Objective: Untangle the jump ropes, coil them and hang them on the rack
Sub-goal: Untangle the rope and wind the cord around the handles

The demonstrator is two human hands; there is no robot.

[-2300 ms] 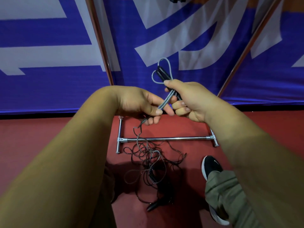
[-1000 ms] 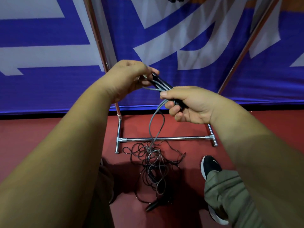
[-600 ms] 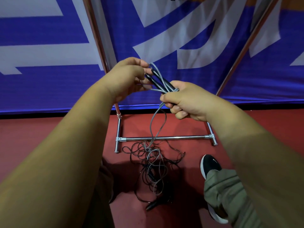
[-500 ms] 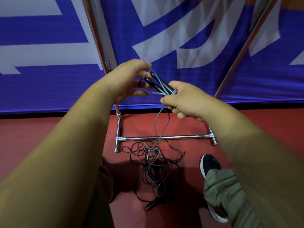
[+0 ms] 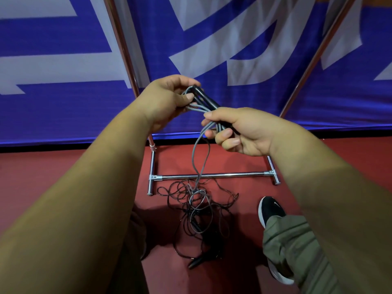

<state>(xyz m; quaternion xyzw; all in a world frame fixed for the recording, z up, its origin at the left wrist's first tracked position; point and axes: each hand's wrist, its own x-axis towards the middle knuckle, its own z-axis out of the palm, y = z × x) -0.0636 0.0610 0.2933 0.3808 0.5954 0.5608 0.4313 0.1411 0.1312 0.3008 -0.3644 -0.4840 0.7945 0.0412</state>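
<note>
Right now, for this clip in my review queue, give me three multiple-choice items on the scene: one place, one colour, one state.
1. The tangled pile of thin black cords lies: A) on the red floor beside the chrome rack's base bar; B) on a table; C) over a hook.
2. The cord hanging to the pile is: A) yellow; B) grey; C) green.
3. The right hand: A) lies flat; B) grips cord and black handles; C) hangs idle.
Answers: 1A, it rests on the floor; 2B, grey against red; 3B, it curls round them.
</note>
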